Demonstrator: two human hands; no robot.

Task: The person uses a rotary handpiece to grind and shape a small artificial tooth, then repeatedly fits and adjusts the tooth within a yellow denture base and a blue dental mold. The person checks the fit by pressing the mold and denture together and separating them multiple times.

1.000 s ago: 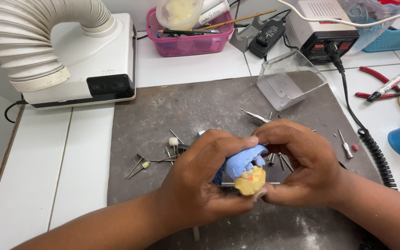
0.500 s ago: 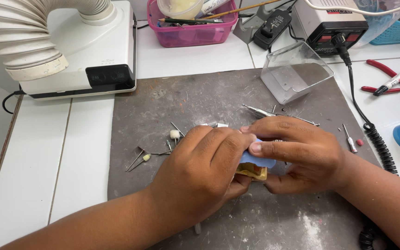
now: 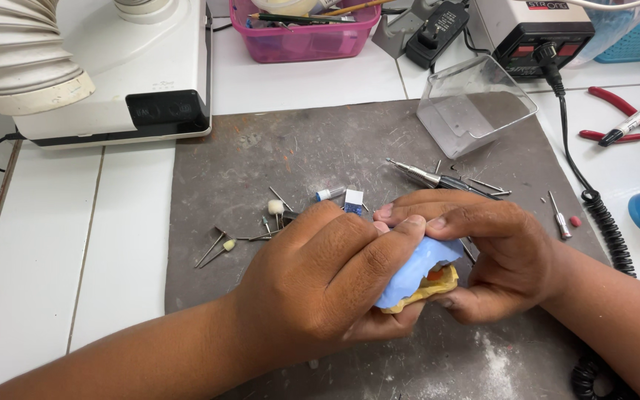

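— What is sitting at the far left?

— A white machine (image 3: 124, 81) with a ribbed hose (image 3: 16, 55) is standing by the grey mat (image 3: 261, 170), with small bits (image 3: 272, 215) lying scattered on it.

— And the hands?

— The left hand (image 3: 320, 278) is clenching around a blue and yellow lump (image 3: 420, 278), covering more of it than a second ago, when the blue part was sticking up in plain view. The right hand (image 3: 494, 252) is gripping the same lump from the other side, fingers now lying flatter over the top.

— Meaning?

— Probably they are pressing it together just above the mat. A handpiece (image 3: 438, 178) and clear box (image 3: 475, 104) are lying beyond, red pliers (image 3: 616, 118) at the far right.
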